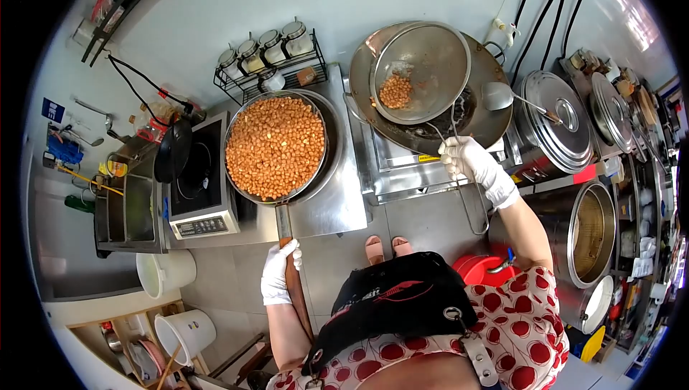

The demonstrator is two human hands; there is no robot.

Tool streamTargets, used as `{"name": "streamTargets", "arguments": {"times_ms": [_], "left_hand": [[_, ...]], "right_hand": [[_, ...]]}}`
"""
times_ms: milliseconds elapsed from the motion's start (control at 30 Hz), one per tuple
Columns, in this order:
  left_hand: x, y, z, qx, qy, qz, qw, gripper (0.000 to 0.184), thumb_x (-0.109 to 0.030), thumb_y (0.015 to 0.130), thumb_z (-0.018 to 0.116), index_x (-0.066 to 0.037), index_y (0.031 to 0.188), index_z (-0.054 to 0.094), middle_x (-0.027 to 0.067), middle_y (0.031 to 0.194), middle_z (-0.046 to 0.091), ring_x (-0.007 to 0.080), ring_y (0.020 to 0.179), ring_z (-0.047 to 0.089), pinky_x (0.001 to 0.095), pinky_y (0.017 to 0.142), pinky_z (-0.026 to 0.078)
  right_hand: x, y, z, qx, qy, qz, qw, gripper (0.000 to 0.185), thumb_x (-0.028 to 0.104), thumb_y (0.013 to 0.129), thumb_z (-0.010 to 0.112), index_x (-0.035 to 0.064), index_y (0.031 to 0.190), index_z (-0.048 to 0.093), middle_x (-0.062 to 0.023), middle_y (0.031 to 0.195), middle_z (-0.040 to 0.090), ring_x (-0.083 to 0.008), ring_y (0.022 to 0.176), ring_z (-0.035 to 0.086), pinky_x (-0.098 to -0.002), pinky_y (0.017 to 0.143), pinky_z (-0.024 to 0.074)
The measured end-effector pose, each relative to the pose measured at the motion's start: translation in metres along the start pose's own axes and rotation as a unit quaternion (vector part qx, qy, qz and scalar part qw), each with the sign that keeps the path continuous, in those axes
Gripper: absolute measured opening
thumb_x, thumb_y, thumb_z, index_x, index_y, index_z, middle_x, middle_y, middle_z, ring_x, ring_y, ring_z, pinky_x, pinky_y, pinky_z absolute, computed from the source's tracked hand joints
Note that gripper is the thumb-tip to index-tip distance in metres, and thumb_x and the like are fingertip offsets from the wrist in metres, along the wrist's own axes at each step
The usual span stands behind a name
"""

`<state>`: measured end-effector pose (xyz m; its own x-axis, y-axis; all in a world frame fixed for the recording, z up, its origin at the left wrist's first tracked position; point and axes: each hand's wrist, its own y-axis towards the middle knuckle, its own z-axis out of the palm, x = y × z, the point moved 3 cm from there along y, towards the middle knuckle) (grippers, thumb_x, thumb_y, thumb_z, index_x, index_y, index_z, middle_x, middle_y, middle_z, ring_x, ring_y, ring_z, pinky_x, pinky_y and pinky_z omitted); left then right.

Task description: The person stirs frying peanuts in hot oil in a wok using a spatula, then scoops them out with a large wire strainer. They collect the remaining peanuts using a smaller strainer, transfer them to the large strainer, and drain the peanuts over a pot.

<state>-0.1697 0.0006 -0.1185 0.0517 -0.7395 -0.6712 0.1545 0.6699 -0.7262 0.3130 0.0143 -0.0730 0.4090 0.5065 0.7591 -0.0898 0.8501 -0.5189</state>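
My left hand (281, 271), in a white glove, is closed round the wooden handle (285, 221) of a large round strainer. A heap of reddish-brown peanuts (275, 147) fills this strainer, which rests over a metal basin (331, 157) on the steel counter. In a white glove too, my right hand (475, 166) grips the long wire handle (474, 210) of a second strainer (434, 67). That strainer is tilted above a wide wok (489, 67), with a small cluster of peanuts (395, 92) at its lower left.
A ladle (499, 96) lies across the wok's right rim, near a lidded steel pot (556, 110). Behind the basin stands a rack of seasoning jars (271, 45). Left of it is an induction cooker (204, 167). White buckets (165, 273) and a red bucket (474, 269) stand on the floor.
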Motion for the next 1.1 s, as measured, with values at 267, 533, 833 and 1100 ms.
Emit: {"name": "streamTargets", "arguments": {"times_ms": [267,533,833,1100], "left_hand": [[-0.001,-0.006,0.002,-0.007,0.004,0.009,1.000,0.019,-0.019,0.091,0.063,-0.004,0.085,0.053,0.0041,0.064,0.051,0.0140,0.052,0.049,0.0273,0.048,0.040],[-0.003,-0.006,0.003,-0.009,-0.008,0.015,1.000,0.016,-0.016,0.089,0.063,-0.003,0.086,0.055,0.0040,0.065,0.053,0.0138,0.052,0.049,0.0267,0.049,0.040],[-0.008,-0.009,0.005,-0.008,-0.007,0.007,1.000,0.016,-0.018,0.089,0.064,-0.004,0.087,0.056,0.0027,0.066,0.053,0.0125,0.053,0.049,0.0259,0.050,0.040],[-0.005,-0.002,0.001,-0.002,-0.014,-0.002,1.000,0.017,-0.018,0.088,0.064,-0.004,0.090,0.055,0.0023,0.067,0.053,0.0130,0.054,0.049,0.0271,0.050,0.040]], "right_hand": [[0.000,0.002,-0.002,0.010,0.021,-0.010,1.000,0.011,-0.004,0.083,0.046,-0.0005,0.091,0.052,-0.0058,0.065,0.050,-0.0163,0.050,0.049,-0.0331,0.044,0.0484],[0.038,-0.016,0.019,-0.067,-0.083,-0.029,0.994,0.007,0.001,0.085,0.047,0.0027,0.091,0.050,-0.0018,0.065,0.047,-0.0107,0.048,0.045,-0.0292,0.042,0.0460],[0.077,-0.039,0.066,0.005,-0.109,-0.091,0.990,0.007,0.007,0.093,0.051,0.0012,0.094,0.055,-0.0020,0.066,0.050,-0.0098,0.048,0.047,-0.0252,0.041,0.0456],[0.062,0.000,0.153,0.134,-0.230,-0.039,0.963,0.007,0.002,0.088,0.047,0.0020,0.089,0.053,-0.0017,0.063,0.050,-0.0116,0.045,0.048,-0.0253,0.040,0.0451]]}}
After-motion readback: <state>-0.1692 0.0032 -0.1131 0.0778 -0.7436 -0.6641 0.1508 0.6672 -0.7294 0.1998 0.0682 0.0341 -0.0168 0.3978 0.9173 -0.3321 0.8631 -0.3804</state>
